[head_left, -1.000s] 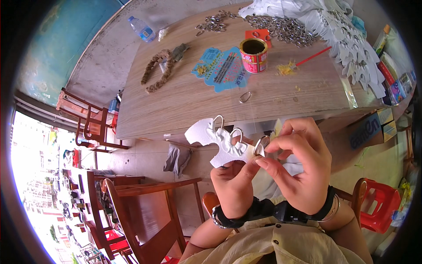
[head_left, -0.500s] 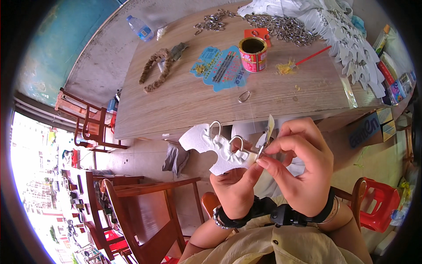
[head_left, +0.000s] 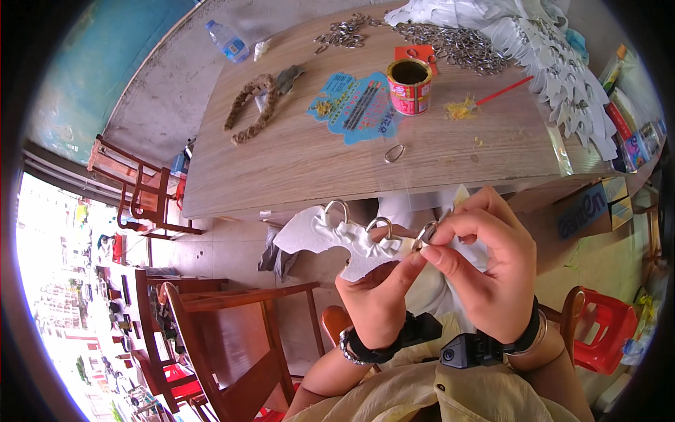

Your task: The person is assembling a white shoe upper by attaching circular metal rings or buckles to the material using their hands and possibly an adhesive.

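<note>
In front of the table edge I hold up a white scalloped strip (head_left: 304, 233) with gathered material along its upper edge. Metal rings (head_left: 380, 226) stand up from that edge. My left hand (head_left: 378, 306) is closed on the strip from below, thumb against its right part. The fingers of my right hand (head_left: 489, 271) pinch another metal ring (head_left: 426, 231) at the strip's right end, close to my left thumb. A pale flap (head_left: 460, 195) shows behind the right fingers. Exactly how this ring joins the strip is hidden by my fingertips.
On the table (head_left: 281, 169) are a loose ring (head_left: 394, 153), a red-and-pink can (head_left: 409, 98), a blue card (head_left: 351, 116), a red stick (head_left: 505, 91), a braided brown loop (head_left: 232, 112) and a heap of rings (head_left: 464, 46). White strips (head_left: 562, 84) pile at right. A wooden chair (head_left: 232, 337) stands at left.
The strip's left end has shifted slightly left and down. The ring in my right fingers has turned to show more of its loop, and the pale flap leans further right.
</note>
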A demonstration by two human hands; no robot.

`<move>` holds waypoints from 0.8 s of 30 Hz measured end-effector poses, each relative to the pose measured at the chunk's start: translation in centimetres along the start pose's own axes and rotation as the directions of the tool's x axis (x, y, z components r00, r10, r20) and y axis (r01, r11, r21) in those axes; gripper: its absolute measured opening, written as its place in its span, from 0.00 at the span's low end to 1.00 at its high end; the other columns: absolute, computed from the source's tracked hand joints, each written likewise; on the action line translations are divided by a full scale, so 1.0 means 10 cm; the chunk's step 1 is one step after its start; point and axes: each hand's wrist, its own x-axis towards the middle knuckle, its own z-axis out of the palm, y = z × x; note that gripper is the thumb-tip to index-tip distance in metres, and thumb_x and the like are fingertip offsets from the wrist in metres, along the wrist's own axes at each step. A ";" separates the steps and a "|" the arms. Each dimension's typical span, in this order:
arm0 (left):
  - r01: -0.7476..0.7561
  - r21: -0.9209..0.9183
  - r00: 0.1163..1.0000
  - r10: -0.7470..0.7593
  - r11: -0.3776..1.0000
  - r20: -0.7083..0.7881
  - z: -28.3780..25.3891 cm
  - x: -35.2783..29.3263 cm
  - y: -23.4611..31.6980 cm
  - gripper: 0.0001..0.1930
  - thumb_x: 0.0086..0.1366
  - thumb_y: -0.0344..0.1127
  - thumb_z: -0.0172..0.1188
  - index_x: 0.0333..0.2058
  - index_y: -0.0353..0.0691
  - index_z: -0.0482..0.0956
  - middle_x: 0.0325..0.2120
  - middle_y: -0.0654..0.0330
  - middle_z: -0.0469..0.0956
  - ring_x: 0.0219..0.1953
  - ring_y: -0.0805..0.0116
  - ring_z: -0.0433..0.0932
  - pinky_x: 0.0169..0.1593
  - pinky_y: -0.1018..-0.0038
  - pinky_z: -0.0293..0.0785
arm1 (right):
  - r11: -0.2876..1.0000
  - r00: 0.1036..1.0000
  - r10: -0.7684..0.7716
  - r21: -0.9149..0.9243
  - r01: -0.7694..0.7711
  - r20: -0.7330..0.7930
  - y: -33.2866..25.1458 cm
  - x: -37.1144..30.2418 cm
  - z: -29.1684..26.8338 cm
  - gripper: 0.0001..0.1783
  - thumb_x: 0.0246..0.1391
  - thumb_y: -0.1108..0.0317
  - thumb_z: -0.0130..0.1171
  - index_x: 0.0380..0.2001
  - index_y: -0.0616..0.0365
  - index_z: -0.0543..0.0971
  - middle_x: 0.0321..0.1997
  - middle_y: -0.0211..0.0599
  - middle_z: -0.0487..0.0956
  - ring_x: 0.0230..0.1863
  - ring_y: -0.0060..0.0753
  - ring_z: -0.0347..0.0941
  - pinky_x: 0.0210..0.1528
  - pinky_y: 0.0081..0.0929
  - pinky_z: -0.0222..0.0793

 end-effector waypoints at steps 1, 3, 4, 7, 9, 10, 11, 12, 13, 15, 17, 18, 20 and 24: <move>-0.003 0.005 1.000 0.003 1.000 -0.002 0.00 0.00 0.01 0.18 0.52 0.16 0.63 0.44 0.27 0.73 0.38 0.56 0.78 0.38 0.71 0.76 0.44 0.74 0.73 | 0.999 1.000 -0.019 -0.031 0.018 -0.022 0.00 0.00 0.02 0.07 0.43 0.77 0.65 0.26 0.61 0.76 0.29 0.34 0.71 0.27 0.27 0.66 0.32 0.23 0.63; -0.005 0.008 1.000 0.005 1.000 0.006 0.01 0.00 0.02 0.17 0.53 0.16 0.63 0.43 0.26 0.74 0.37 0.57 0.78 0.38 0.72 0.77 0.44 0.74 0.73 | 0.993 0.996 -0.059 -0.103 0.051 -0.074 -0.04 -0.02 0.04 0.08 0.39 0.78 0.65 0.26 0.59 0.77 0.26 0.35 0.72 0.26 0.32 0.68 0.27 0.25 0.63; -0.016 0.012 1.000 0.016 1.000 0.004 0.00 -0.01 0.02 0.17 0.52 0.16 0.63 0.42 0.26 0.74 0.37 0.57 0.78 0.38 0.72 0.76 0.44 0.74 0.73 | 0.979 0.986 -0.131 -0.170 0.112 -0.100 -0.04 -0.04 0.07 0.09 0.38 0.78 0.66 0.26 0.59 0.77 0.26 0.35 0.72 0.26 0.33 0.68 0.26 0.26 0.63; -0.043 0.016 0.999 0.043 0.999 -0.013 0.00 -0.02 0.02 0.16 0.52 0.16 0.63 0.41 0.26 0.75 0.38 0.57 0.78 0.38 0.72 0.76 0.44 0.74 0.73 | 0.895 0.930 -0.339 -0.354 0.272 -0.143 -0.01 -0.07 0.13 0.11 0.34 0.78 0.67 0.26 0.59 0.77 0.25 0.33 0.72 0.24 0.36 0.68 0.24 0.29 0.62; -0.056 0.014 0.997 0.057 0.998 -0.049 0.02 -0.03 0.05 0.17 0.51 0.15 0.63 0.41 0.26 0.75 0.38 0.57 0.77 0.38 0.72 0.76 0.44 0.74 0.73 | 0.895 0.936 -0.337 -0.343 0.284 -0.106 -0.02 -0.06 0.12 0.10 0.35 0.78 0.66 0.25 0.59 0.77 0.25 0.33 0.72 0.23 0.36 0.67 0.24 0.28 0.62; -0.050 0.025 0.997 0.051 0.998 -0.060 0.00 -0.04 0.04 0.17 0.51 0.15 0.64 0.42 0.27 0.75 0.38 0.57 0.77 0.38 0.72 0.76 0.44 0.74 0.73 | 0.895 0.938 -0.336 -0.339 0.289 -0.088 -0.03 -0.06 0.11 0.10 0.36 0.78 0.66 0.25 0.59 0.77 0.25 0.34 0.72 0.22 0.36 0.67 0.24 0.28 0.62; -0.042 0.033 0.997 0.044 0.999 -0.070 -0.02 -0.05 0.03 0.18 0.51 0.15 0.64 0.42 0.27 0.75 0.38 0.56 0.77 0.38 0.71 0.76 0.45 0.74 0.73 | 0.929 0.956 -0.281 -0.273 0.249 -0.086 -0.03 -0.05 0.09 0.09 0.37 0.78 0.66 0.25 0.59 0.77 0.24 0.34 0.72 0.22 0.35 0.67 0.23 0.27 0.62; -0.033 0.040 0.996 0.036 0.999 -0.081 -0.03 -0.05 0.02 0.18 0.50 0.15 0.64 0.42 0.27 0.75 0.38 0.56 0.77 0.38 0.71 0.76 0.45 0.74 0.73 | 0.957 0.971 -0.225 -0.206 0.205 -0.080 -0.04 -0.04 0.08 0.09 0.38 0.78 0.66 0.25 0.60 0.77 0.24 0.34 0.72 0.22 0.34 0.67 0.23 0.25 0.61; -0.022 0.045 0.997 0.025 0.999 -0.070 -0.03 -0.06 0.02 0.19 0.50 0.15 0.64 0.42 0.27 0.75 0.38 0.57 0.77 0.38 0.71 0.76 0.45 0.73 0.73 | 0.978 0.983 -0.169 -0.139 0.158 -0.071 -0.05 -0.03 0.06 0.08 0.39 0.78 0.65 0.25 0.60 0.77 0.24 0.35 0.72 0.21 0.32 0.68 0.23 0.24 0.61; -0.004 0.058 0.999 0.007 0.998 -0.049 -0.03 -0.06 0.05 0.19 0.50 0.15 0.64 0.43 0.27 0.74 0.37 0.57 0.77 0.38 0.71 0.76 0.45 0.73 0.73 | 0.999 0.999 -0.046 -0.022 0.047 0.013 -0.05 -0.02 -0.01 0.06 0.42 0.78 0.65 0.25 0.62 0.76 0.23 0.34 0.73 0.20 0.26 0.67 0.23 0.21 0.60; 0.007 0.078 0.999 -0.004 0.997 -0.044 0.00 -0.08 0.10 0.20 0.49 0.15 0.65 0.43 0.27 0.74 0.37 0.57 0.78 0.38 0.71 0.76 0.45 0.73 0.73 | 0.951 0.978 0.189 0.230 -0.205 0.088 -0.10 -0.03 -0.03 0.06 0.46 0.76 0.64 0.25 0.63 0.76 0.22 0.29 0.74 0.21 0.14 0.64 0.23 0.15 0.59; 0.014 0.087 0.999 -0.010 0.996 -0.041 0.01 -0.09 0.13 0.20 0.49 0.15 0.65 0.43 0.26 0.74 0.37 0.58 0.78 0.38 0.71 0.76 0.44 0.73 0.73 | 0.934 0.971 0.209 0.270 -0.233 0.116 -0.10 -0.03 -0.04 0.06 0.47 0.76 0.64 0.26 0.63 0.76 0.23 0.28 0.75 0.21 0.12 0.64 0.24 0.14 0.59; 0.016 0.108 0.999 -0.013 0.994 -0.032 0.03 -0.10 0.19 0.19 0.49 0.16 0.66 0.42 0.27 0.75 0.36 0.58 0.78 0.37 0.71 0.77 0.44 0.74 0.73 | 0.893 0.954 0.242 0.345 -0.290 0.176 -0.08 -0.04 -0.07 0.06 0.48 0.75 0.64 0.26 0.63 0.76 0.24 0.25 0.75 0.22 0.09 0.63 0.25 0.11 0.59; -0.057 0.129 0.998 0.058 0.990 0.000 0.06 -0.10 0.23 0.18 0.48 0.16 0.67 0.40 0.27 0.76 0.34 0.57 0.79 0.36 0.72 0.77 0.42 0.76 0.73 | 0.742 0.892 0.370 0.494 -0.452 0.261 -0.16 -0.05 -0.09 0.06 0.50 0.75 0.63 0.28 0.64 0.76 0.27 0.24 0.75 0.26 0.07 0.64 0.28 0.09 0.59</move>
